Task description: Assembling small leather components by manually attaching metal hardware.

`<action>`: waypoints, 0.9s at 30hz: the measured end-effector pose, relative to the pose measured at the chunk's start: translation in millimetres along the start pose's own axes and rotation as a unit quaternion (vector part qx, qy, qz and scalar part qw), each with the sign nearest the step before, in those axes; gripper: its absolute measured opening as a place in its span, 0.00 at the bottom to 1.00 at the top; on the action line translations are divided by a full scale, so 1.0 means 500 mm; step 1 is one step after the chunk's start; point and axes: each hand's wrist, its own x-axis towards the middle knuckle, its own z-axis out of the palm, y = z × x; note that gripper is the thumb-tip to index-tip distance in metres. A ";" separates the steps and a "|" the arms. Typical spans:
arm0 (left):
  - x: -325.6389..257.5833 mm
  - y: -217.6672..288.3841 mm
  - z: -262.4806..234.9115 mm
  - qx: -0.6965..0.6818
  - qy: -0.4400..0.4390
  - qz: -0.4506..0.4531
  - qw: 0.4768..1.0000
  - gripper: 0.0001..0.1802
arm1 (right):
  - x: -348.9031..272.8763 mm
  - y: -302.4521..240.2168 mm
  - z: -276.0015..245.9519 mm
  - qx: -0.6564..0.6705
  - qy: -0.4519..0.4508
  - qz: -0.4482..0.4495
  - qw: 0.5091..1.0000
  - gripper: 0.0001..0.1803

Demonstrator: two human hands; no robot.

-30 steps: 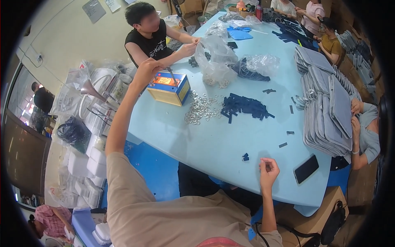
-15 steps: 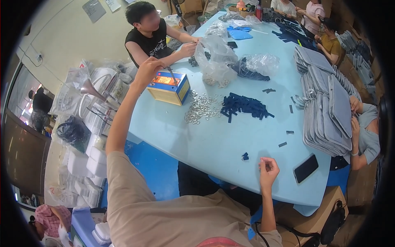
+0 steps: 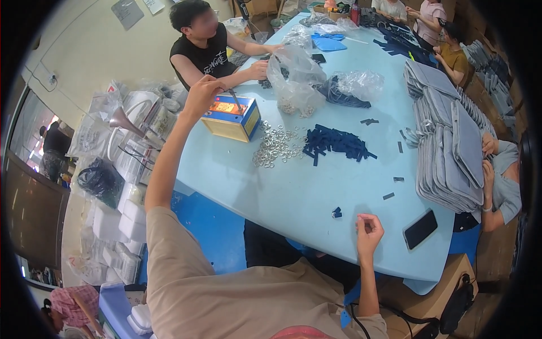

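Note:
My left hand (image 3: 203,96) is raised at the left of a blue and yellow box (image 3: 230,124). Its fingers are pinched near a metal rod (image 3: 237,101) that sticks up from the box's top; whatever they hold is too small to make out. Close to the front edge of the table, my right hand (image 3: 369,230) rests with fingers curled and thumb against them, and anything inside is hidden. Left of it lies a small navy piece with a bit of metal (image 3: 337,213). Beyond are a pile of metal rings (image 3: 276,146) and a heap of navy strips (image 3: 336,144).
A black phone (image 3: 420,230) lies right of my right hand on the light blue table (image 3: 271,198). Grey padded pouches (image 3: 446,152) are stacked at the right, beside another person's hands. Across the table, a co-worker (image 3: 203,51) reaches toward a clear plastic bag (image 3: 296,79).
My left hand has shifted slightly left and down, while my right hand stays in place. The co-worker's hands have moved a little at the plastic bag.

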 end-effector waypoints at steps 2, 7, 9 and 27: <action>0.000 -0.001 0.001 0.002 0.001 0.004 1.000 0.08 | 0.001 0.003 0.001 0.000 0.004 0.002 1.000 0.03; 0.001 -0.008 0.007 0.001 0.004 0.014 1.000 0.08 | 0.001 -0.003 0.001 -0.009 0.003 0.002 1.000 0.02; -0.002 -0.009 0.007 0.008 0.022 0.022 0.999 0.09 | 0.002 -0.001 0.001 -0.008 0.001 0.003 1.000 0.02; -0.211 0.475 0.022 -0.630 0.093 -0.303 0.709 0.10 | -0.043 -0.146 0.074 0.008 -0.074 -0.088 0.993 0.04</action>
